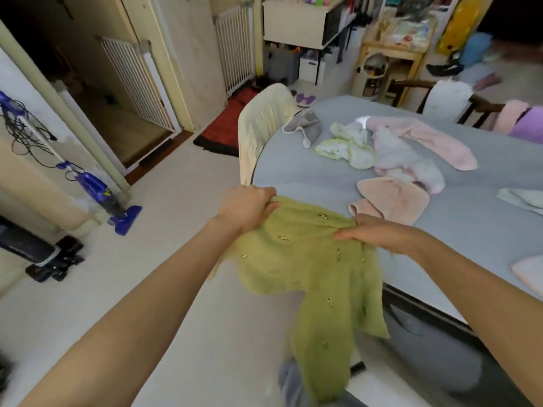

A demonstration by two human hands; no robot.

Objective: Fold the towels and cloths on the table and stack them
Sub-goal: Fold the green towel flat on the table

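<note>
The bench (pixel 338 177), draped in a pale blue cover, fills the right of the room and carries the unfolded laundry, spread out so each piece can be reached in turn. Far across it lies a long pink towel (pixel 426 139) tangled with a lilac cloth (pixel 402 160); beside them to the left sits a crumpled white-and-green cloth (pixel 343 148), and further left a small grey cloth (pixel 305 127). Nearer, a peach towel (pixel 393 201) is bunched up by the right hand.

The green towel (pixel 311 274) is off the bench, hanging in the air over the near left edge, its lower part drooping toward the floor. It looks held up this way so gravity can straighten it before the first fold.

The left hand (pixel 246 207) has its grip clamped on the far left corner of the top edge. The right hand (pixel 379 233) pinches the same edge to the right, fingers closed on the fabric, keeping that edge taut between them.

No finished stack shows yet, so I judge the task barely begun.
</note>
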